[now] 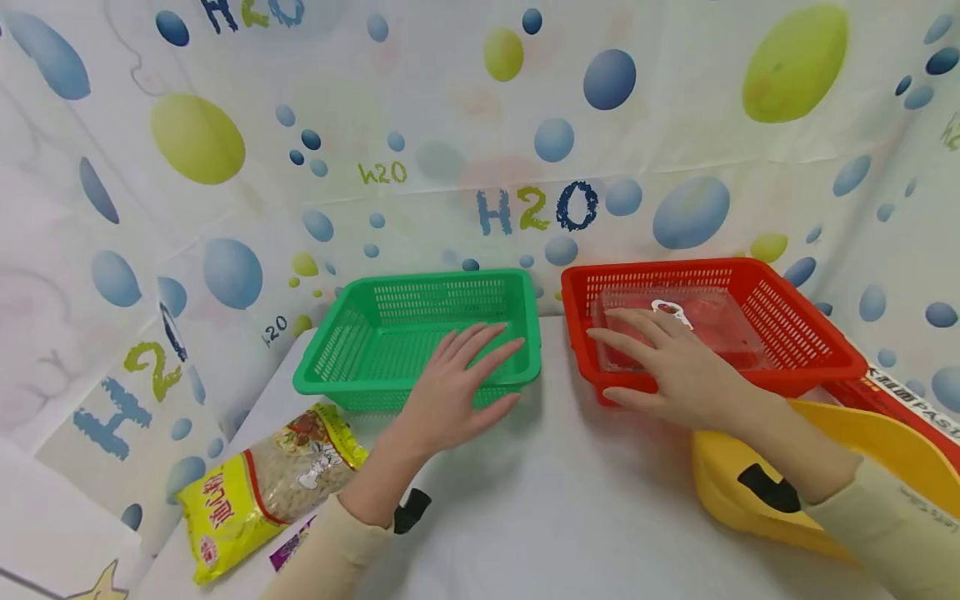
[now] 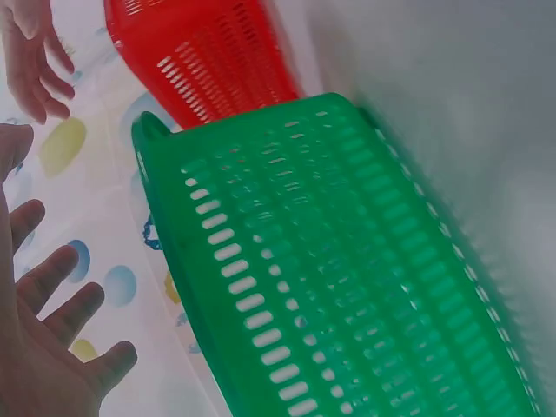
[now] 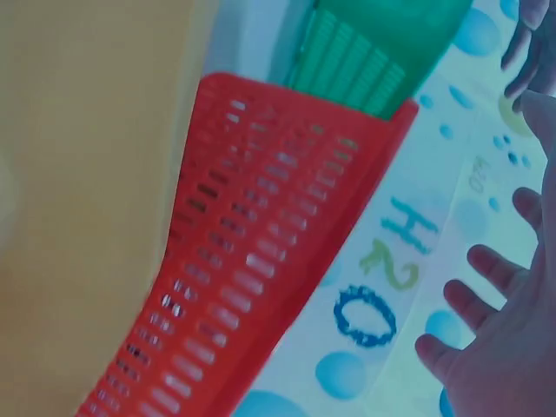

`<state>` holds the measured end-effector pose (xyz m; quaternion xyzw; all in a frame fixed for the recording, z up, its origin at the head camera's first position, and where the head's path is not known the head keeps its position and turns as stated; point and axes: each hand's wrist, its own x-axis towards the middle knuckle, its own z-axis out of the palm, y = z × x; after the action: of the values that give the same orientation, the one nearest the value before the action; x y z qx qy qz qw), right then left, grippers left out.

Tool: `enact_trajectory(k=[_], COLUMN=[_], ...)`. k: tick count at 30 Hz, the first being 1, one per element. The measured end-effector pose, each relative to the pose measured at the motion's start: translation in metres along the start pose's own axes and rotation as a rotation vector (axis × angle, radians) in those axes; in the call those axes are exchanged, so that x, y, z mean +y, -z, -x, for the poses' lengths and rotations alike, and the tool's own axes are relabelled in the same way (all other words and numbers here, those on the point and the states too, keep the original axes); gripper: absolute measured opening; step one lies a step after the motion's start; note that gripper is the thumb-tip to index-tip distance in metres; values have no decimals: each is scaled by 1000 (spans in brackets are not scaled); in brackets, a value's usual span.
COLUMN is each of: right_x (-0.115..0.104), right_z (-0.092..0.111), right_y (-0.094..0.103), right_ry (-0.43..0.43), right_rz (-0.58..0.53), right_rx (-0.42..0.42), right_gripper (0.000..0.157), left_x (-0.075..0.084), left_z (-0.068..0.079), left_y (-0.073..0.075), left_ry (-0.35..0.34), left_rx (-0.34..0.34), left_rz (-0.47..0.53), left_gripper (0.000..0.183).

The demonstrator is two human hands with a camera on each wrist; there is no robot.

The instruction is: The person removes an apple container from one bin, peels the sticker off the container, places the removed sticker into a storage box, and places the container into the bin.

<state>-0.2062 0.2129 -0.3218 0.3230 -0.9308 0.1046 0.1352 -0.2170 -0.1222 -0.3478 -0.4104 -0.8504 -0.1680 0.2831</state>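
Note:
My left hand [image 1: 453, 392], fingers spread and holding nothing, hovers over the near right part of a green plastic basket [image 1: 360, 397]. That basket has slotted sides and contains nothing visible. Over the near left rim of a red basket [image 1: 806, 333] is my right hand [image 1: 675, 367], its fingers extended and grasping nothing. Inside the red basket lies a clear plastic box [image 1: 611, 354], partly covered by that hand. A small white ring-shaped piece [image 1: 667, 307] shows at the box. Both wrist views show straight, parted fingers [image 2: 61, 278] beside the baskets.
At front left a yellow bag of pasta [image 1: 300, 467] lies beside a purple packet [image 1: 288, 548], partly hidden by my left sleeve. A yellow basin [image 1: 892, 437] stands at right, under my right forearm. Behind it is a long red package [image 1: 900, 408]. A patterned curtain [image 1: 450, 108] hangs behind the baskets.

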Motion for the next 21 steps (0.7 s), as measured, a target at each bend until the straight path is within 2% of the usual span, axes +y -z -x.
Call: enact_trajectory(k=[10,16,21], right_x=[14,31,51], right_z=[2,7,13], right_y=[21,31,36], right_ry=[-152,-201,-287], right_rz=[-60,-100,-117], right_rx=[33,74,71], right_gripper=[79,78,79], left_x=[7,14,22], left_z=[-16,-28,-39], left_y=[-12,-24,-35], left_ry=[2,38,100], left_rx=[74,121,129], left_rz=[82,138,237], left_gripper=[61,62,59])
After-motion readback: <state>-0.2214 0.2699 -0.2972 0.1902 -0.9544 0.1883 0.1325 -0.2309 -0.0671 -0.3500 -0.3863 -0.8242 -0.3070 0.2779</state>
